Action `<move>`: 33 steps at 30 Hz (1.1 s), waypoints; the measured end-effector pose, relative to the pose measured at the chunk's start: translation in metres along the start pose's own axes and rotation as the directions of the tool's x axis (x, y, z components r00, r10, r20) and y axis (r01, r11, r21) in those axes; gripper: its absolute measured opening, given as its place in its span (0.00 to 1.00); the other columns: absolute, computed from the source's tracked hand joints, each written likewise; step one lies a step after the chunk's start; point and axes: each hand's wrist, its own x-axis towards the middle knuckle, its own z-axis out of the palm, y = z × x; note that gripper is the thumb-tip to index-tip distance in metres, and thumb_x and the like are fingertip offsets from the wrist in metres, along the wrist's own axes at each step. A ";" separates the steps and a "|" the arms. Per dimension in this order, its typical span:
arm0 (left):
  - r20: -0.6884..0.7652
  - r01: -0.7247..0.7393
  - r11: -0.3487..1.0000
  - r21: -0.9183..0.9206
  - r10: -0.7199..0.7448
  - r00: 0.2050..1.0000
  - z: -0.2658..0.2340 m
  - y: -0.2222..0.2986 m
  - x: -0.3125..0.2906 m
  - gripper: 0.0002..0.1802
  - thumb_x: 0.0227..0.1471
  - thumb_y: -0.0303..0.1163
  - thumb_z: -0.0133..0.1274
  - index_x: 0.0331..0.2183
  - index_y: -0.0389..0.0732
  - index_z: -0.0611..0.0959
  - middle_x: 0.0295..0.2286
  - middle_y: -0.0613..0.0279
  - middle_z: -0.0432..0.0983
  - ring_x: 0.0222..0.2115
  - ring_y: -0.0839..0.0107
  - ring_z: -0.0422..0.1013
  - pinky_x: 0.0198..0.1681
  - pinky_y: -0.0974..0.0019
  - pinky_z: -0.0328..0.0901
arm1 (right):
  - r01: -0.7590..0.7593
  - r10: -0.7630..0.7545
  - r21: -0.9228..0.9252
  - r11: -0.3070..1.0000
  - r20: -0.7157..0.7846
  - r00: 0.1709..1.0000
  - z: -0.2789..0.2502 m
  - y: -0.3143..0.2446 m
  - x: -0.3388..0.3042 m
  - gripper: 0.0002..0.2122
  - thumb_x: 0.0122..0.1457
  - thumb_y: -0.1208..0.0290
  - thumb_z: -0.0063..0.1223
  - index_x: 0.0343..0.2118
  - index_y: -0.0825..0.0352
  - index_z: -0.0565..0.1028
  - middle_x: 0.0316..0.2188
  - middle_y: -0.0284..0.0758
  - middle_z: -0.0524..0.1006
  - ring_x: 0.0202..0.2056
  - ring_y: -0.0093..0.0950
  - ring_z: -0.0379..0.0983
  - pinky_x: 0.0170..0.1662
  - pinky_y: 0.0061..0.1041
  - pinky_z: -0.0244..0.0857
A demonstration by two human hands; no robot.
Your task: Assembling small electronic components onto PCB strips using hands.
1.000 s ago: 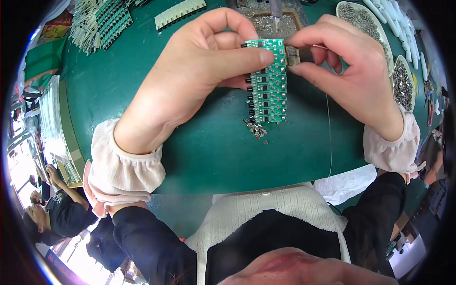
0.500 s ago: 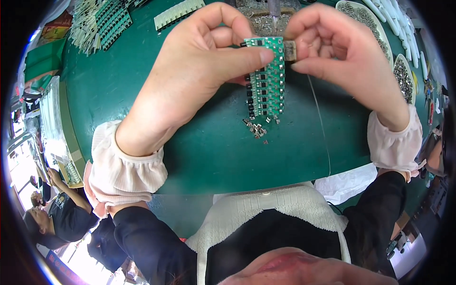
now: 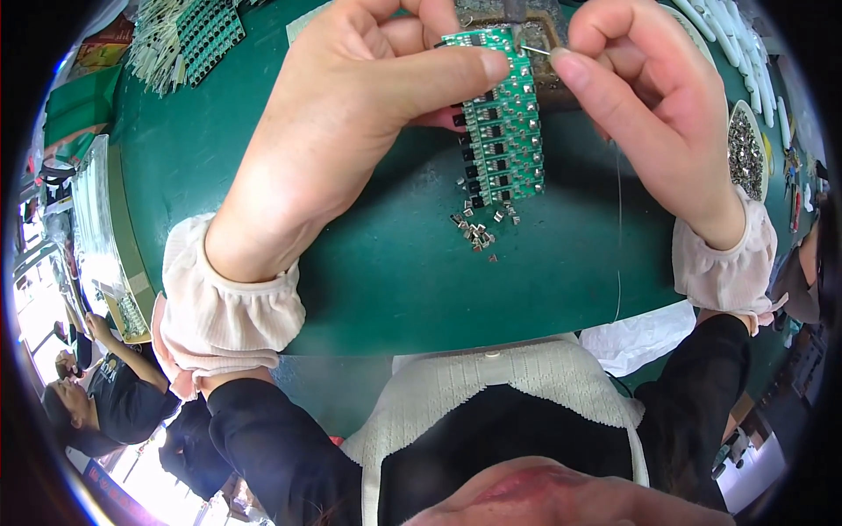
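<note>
A green circuit board panel (image 3: 517, 145), lined with black components and solder dots, is gripped by its left edge between the thumb and fingers of my left hand (image 3: 351, 96). My right hand (image 3: 653, 110) pinches a thin solder wire (image 3: 537, 51); its end reaches the board's top right corner. There the tip of a fixed soldering iron (image 3: 514, 12) comes down from above, close to the wire end. More of the thin wire hangs below my right hand toward the table's near edge. Small metal pieces (image 3: 476, 233) lie just under the board.
Behind the board sits a dirty metal holder (image 3: 554, 88). Trays of small metal parts (image 3: 745, 149) and white tubes (image 3: 741, 53) line the right side. More circuit boards (image 3: 209, 39) with white wires lie at the far left. A person (image 3: 127, 390) works at the left.
Both hands have moved up, bringing the board's top under the iron tip. The board has shifted slightly right and tilted. The solder wire now shows between my right fingertips and the board.
</note>
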 end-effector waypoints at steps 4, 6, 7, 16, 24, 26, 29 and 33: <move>-0.037 0.007 1.000 -0.017 -0.008 0.999 0.004 0.003 0.001 0.15 0.53 0.13 0.59 0.36 0.39 0.71 0.31 0.63 0.78 0.29 0.79 0.75 0.34 0.77 0.70 | 0.045 -0.045 -0.037 0.998 -0.001 0.999 0.002 0.000 0.001 0.06 0.63 0.79 0.56 0.35 0.69 0.69 0.19 0.24 0.70 0.17 0.07 0.61 0.20 0.12 0.48; -0.048 0.008 1.000 -0.022 -0.009 0.999 0.005 0.004 0.001 0.15 0.53 0.13 0.59 0.36 0.39 0.71 0.31 0.63 0.78 0.29 0.79 0.75 0.34 0.77 0.70 | 0.056 -0.056 -0.047 0.997 0.000 0.998 0.003 -0.001 0.001 0.05 0.63 0.79 0.56 0.35 0.69 0.69 0.19 0.24 0.70 0.17 0.07 0.61 0.20 0.12 0.48; -0.050 0.005 1.000 -0.019 -0.006 0.999 0.006 0.004 0.002 0.15 0.53 0.13 0.59 0.36 0.39 0.71 0.31 0.62 0.78 0.29 0.79 0.75 0.34 0.77 0.70 | 0.049 -0.049 -0.022 0.999 -0.003 0.999 0.004 -0.001 0.001 0.05 0.63 0.79 0.56 0.35 0.69 0.69 0.20 0.24 0.70 0.17 0.07 0.61 0.20 0.12 0.48; -0.741 0.609 0.780 -0.140 -0.491 0.458 0.060 0.050 0.018 0.14 0.54 0.14 0.59 0.36 0.39 0.72 0.31 0.61 0.79 0.29 0.78 0.75 0.34 0.77 0.70 | 0.085 -0.086 -0.016 0.996 -0.025 0.996 0.006 0.006 0.004 0.05 0.64 0.79 0.55 0.35 0.70 0.69 0.24 0.25 0.69 0.18 0.08 0.60 0.21 0.12 0.48; -0.753 0.639 0.761 -0.110 -0.484 0.446 0.058 0.050 0.017 0.15 0.53 0.13 0.58 0.36 0.39 0.71 0.29 0.63 0.77 0.27 0.80 0.73 0.31 0.78 0.67 | 0.015 -0.023 0.167 0.986 0.047 0.999 0.001 0.007 0.005 0.05 0.64 0.80 0.55 0.35 0.69 0.69 0.25 0.26 0.71 0.18 0.08 0.61 0.20 0.12 0.48; -0.744 0.650 0.753 -0.102 -0.492 0.453 0.058 0.050 0.018 0.15 0.53 0.13 0.58 0.36 0.39 0.71 0.29 0.64 0.77 0.27 0.81 0.72 0.31 0.79 0.67 | -0.158 0.137 0.326 0.932 0.089 0.987 -0.002 0.007 0.001 0.07 0.60 0.79 0.61 0.37 0.71 0.72 0.25 0.28 0.73 0.19 0.10 0.65 0.20 0.12 0.53; -0.750 0.661 0.743 -0.103 -0.495 0.439 0.057 0.050 0.018 0.15 0.53 0.13 0.58 0.36 0.39 0.71 0.29 0.64 0.77 0.27 0.82 0.72 0.31 0.79 0.67 | -0.321 0.285 0.228 0.919 0.176 0.942 -0.011 0.001 -0.002 0.05 0.59 0.82 0.59 0.31 0.67 0.74 0.24 0.23 0.71 0.24 0.13 0.66 0.26 0.17 0.59; -0.772 0.649 0.751 -0.121 -0.482 0.415 0.060 0.050 0.020 0.15 0.53 0.13 0.58 0.36 0.39 0.71 0.29 0.65 0.77 0.27 0.82 0.72 0.31 0.79 0.67 | -0.014 0.081 -0.165 0.986 0.412 0.907 -0.009 0.004 -0.007 0.05 0.56 0.79 0.61 0.31 0.69 0.74 0.24 0.31 0.73 0.25 0.22 0.73 0.28 0.24 0.64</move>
